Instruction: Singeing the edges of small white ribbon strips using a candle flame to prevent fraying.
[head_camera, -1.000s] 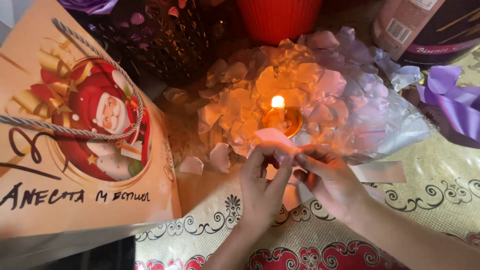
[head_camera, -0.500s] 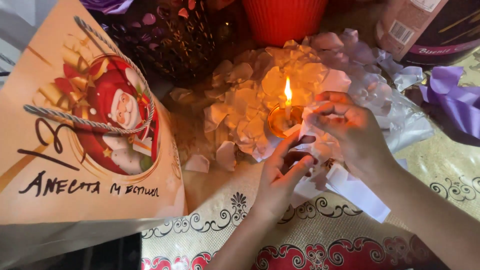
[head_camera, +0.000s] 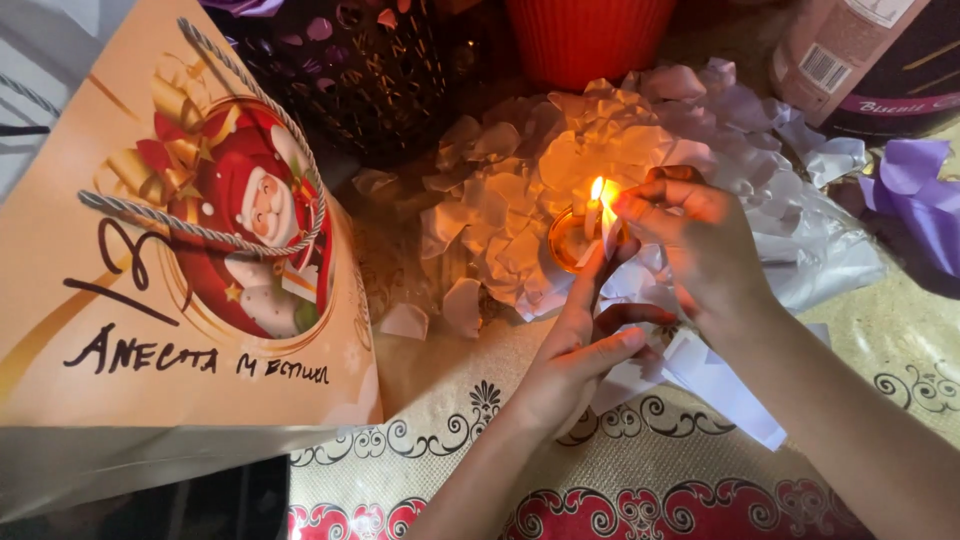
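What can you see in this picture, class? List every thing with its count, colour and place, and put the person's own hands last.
small lit candle in a round holder: one, orange glow, centre, among the petals.
pale fabric petals: many, white-pink, heaped around the candle, a few loose ones nearer the bag.
strip of white ribbon: one, white, under the right hand, one end held up at the flame.
paper gift bag with rope handle: one, orange with a red festive picture, left.
red ribbed plastic pot: one, red, top centre.
dark perforated basket: one, black, top, left of the pot.
purple ribbon: one, lilac, right edge.
patterned tablecloth: one, cream and red, below.
left hand: one, fingers at the ribbon.
right hand: one, beside the flame.
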